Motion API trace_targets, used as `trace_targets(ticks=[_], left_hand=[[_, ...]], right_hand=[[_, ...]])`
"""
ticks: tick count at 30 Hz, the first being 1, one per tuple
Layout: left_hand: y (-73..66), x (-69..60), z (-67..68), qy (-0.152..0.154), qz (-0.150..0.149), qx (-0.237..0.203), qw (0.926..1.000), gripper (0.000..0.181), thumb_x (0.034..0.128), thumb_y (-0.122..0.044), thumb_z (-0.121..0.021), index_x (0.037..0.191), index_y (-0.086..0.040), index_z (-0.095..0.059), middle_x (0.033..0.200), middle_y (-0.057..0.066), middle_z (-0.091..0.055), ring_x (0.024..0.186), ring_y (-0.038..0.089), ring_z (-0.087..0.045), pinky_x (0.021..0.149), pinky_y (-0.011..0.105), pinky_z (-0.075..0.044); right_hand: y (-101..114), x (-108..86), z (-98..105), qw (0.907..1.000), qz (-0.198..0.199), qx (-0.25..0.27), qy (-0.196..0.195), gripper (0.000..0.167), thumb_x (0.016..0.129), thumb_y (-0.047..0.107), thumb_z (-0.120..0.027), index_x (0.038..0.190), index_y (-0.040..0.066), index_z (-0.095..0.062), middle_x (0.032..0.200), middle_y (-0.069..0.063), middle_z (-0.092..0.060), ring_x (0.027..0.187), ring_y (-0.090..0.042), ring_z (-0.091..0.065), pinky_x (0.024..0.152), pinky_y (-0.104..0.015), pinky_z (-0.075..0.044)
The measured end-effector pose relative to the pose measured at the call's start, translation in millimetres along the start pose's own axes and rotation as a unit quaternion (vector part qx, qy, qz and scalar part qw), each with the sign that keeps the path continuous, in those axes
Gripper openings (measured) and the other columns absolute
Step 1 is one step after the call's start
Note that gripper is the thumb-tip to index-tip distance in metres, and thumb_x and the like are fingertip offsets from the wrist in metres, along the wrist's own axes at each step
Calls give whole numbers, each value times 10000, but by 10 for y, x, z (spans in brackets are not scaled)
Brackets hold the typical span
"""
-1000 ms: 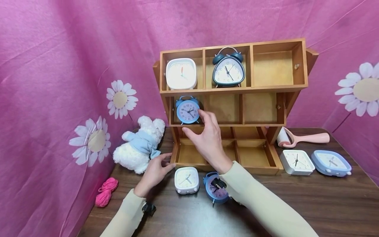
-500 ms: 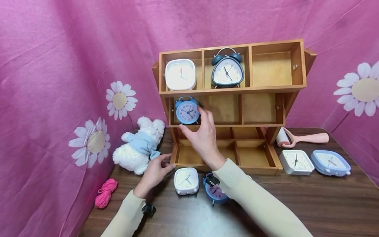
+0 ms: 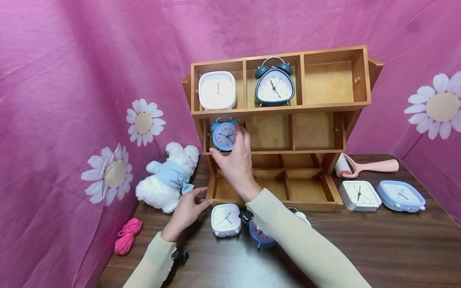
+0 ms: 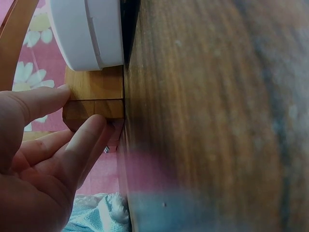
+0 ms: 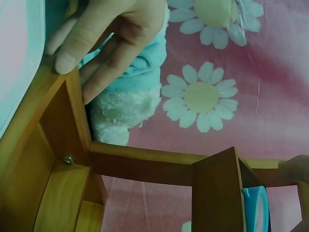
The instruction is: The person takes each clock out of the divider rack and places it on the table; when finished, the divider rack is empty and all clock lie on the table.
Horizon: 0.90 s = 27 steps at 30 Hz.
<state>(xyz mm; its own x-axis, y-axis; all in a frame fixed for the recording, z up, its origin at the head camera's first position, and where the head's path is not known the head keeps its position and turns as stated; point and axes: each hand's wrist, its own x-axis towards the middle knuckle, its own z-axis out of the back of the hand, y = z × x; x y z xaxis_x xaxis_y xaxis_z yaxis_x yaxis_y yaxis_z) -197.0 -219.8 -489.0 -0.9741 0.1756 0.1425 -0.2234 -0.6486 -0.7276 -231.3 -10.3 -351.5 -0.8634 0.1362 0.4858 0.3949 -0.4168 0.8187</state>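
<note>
Right hand [image 3: 235, 166] has shifted left against the wooden shelf [image 3: 313, 206] since a second ago; its fingers now overlap the right edge of the light-blue alarm clock [image 3: 223, 138]. That clock is in the same spot: upright, middle tier, left compartment. Right thumb and fingers spread wide, thumb low by the tier's front ledge (can't tell if the fingers press on the clock). Left hand [image 3: 189, 208] pinches the shelf's lower left corner. White clock [image 3: 226, 221] sits just in front, on the table [image 3: 360, 248]; right sleeve [image 3: 299, 240] partly hides the darker blue clock [image 3: 261, 239] beside it.
</note>
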Motion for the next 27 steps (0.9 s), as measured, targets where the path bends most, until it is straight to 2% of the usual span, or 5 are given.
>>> trace_targets(ticks=[6,12,18,24,27], left_hand=[[182,55,-51,65,140,76,9999,560,1006,-358,-863,1478,-99,-711,1213,92,-843,942,93,-802,734,266,-609],[-21,-16,18,-3,-95,127,9999,514,1030,-282,-835,1443,-2,-708,1158,183,-834,919,191,-808,729,321,-625],[-251,-65,58,-39,294,107,9995,477,999,-151,-848,1436,-8,-718,1159,169,-841,960,229,-823,798,350,-644],[-239,-59,48,-74,287,111,9995,479,990,-154,-855,1428,-11,-723,1162,172,-842,947,203,-821,797,361,-644],[-159,-35,35,-42,274,111,9996,476,996,-177,-854,1432,-30,-727,1167,158,-843,941,178,-820,795,336,-641]], right_hand=[[15,21,-55,9999,-15,-9,-151,1006,913,253,-924,1704,12,-351,1733,-204,-377,1519,-400,-511,1312,-532,-438],[13,33,-104,9997,58,-145,-187,1006,910,218,-929,1698,-16,-350,1732,-226,-364,1539,-415,-492,1317,-522,-430],[11,59,-148,9988,87,-399,-252,997,917,178,-926,1697,-35,-343,1712,-250,-379,1535,-427,-483,1319,-525,-424],[6,87,-179,9973,113,-665,-292,974,919,141,-920,1689,-46,-353,1687,-260,-397,1536,-431,-471,1333,-524,-402],[11,89,-186,9969,96,-710,-309,966,922,144,-918,1687,-45,-360,1677,-262,-407,1529,-429,-477,1328,-523,-410]])
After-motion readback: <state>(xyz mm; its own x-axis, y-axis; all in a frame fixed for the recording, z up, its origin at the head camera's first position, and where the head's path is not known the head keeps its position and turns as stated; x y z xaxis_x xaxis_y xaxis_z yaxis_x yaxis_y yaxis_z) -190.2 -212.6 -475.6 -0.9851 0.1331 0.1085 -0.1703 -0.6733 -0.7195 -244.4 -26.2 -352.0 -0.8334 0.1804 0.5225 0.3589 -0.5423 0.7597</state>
